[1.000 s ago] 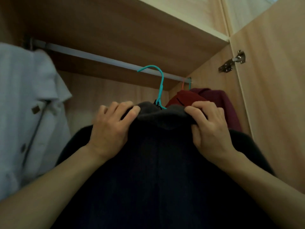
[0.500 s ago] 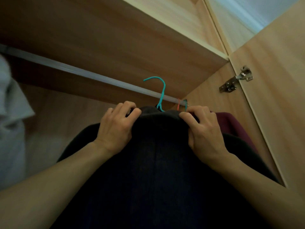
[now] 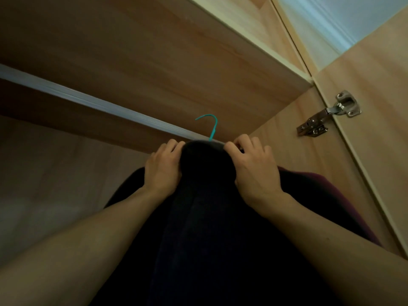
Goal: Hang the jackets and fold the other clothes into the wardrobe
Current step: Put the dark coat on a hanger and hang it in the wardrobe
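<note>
A dark jacket [image 3: 209, 217] on a teal hanger [image 3: 212, 127] fills the lower middle of the head view, raised into the wardrobe. My left hand [image 3: 162, 168] grips the collar on its left side and my right hand [image 3: 254, 171] grips it on the right. The hanger's hook rises just above the pale metal rail [image 3: 92, 101], with its tip pointing left. A maroon garment [image 3: 326, 195] hangs behind the jacket on the right, mostly hidden.
The underside of a wooden shelf [image 3: 165, 51] runs close above the rail. The wardrobe's right side wall [image 3: 287, 140] and the open door [image 3: 379, 107] with a metal hinge [image 3: 329, 113] stand at the right.
Both hands have lifted the jacket higher toward the rail, and the view has tilted upward. The white shirt at the left has passed out of view.
</note>
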{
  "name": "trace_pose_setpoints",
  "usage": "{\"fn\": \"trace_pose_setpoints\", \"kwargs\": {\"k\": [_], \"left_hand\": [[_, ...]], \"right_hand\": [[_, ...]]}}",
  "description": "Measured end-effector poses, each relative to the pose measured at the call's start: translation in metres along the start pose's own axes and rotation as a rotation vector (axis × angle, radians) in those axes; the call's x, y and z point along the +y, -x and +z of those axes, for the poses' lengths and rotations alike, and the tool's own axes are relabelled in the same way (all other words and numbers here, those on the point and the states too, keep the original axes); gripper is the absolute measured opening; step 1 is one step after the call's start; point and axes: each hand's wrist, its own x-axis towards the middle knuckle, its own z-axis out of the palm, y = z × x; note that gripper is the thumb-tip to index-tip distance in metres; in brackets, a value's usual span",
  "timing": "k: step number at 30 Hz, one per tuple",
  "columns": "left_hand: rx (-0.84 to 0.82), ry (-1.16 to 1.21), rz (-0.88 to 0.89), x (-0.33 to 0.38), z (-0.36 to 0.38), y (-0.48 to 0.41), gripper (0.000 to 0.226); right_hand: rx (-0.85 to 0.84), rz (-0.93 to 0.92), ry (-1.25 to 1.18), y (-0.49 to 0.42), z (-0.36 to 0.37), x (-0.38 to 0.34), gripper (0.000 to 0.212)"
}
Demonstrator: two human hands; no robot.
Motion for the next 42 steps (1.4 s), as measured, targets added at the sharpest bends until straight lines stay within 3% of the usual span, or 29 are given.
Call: {"fn": "trace_pose_setpoints", "kwargs": {"k": [3, 8, 20, 23, 27, 30, 34, 37, 42], "left_hand": [[0.012, 0.036, -0.099, -0.004, 0.026, 0.003, 0.026], [-0.034, 0.150, -0.201, -0.010, 0.066, 0.034, 0.033], [0.085, 0.334, -0.246, 0.013, 0.133, 0.052, 0.027], [0.104, 0.510, -0.373, 0.026, 0.140, 0.052, 0.029], [0.008, 0.874, -0.465, 0.031, 0.126, 0.061, 0.053], [-0.055, 1.092, -0.363, 0.028, 0.101, 0.067, 0.062], [-0.192, 0.979, -0.259, 0.025, 0.097, 0.088, 0.069], [-0.331, 0.749, -0.195, 0.024, 0.111, 0.100, 0.075], [-0.461, 0.607, -0.271, 0.041, 0.138, 0.099, 0.093]], "right_hand": [[-0.013, -0.033, 0.041, -0.005, 0.018, 0.000, 0.033], [-0.166, -0.127, 0.171, 0.008, 0.052, -0.003, 0.062], [-0.274, -0.187, 0.421, 0.020, 0.067, 0.015, 0.049], [-0.277, -0.172, 0.460, 0.020, 0.066, 0.016, 0.048], [-0.320, -0.161, 0.466, 0.025, 0.062, 0.016, 0.061], [-0.416, -0.167, 0.448, 0.033, 0.056, 0.016, 0.081], [-0.416, -0.109, 0.398, 0.038, 0.056, 0.009, 0.075], [-0.466, -0.089, 0.434, 0.044, 0.057, 0.011, 0.075], [-0.540, -0.107, 0.562, 0.052, 0.058, 0.018, 0.094]]}}
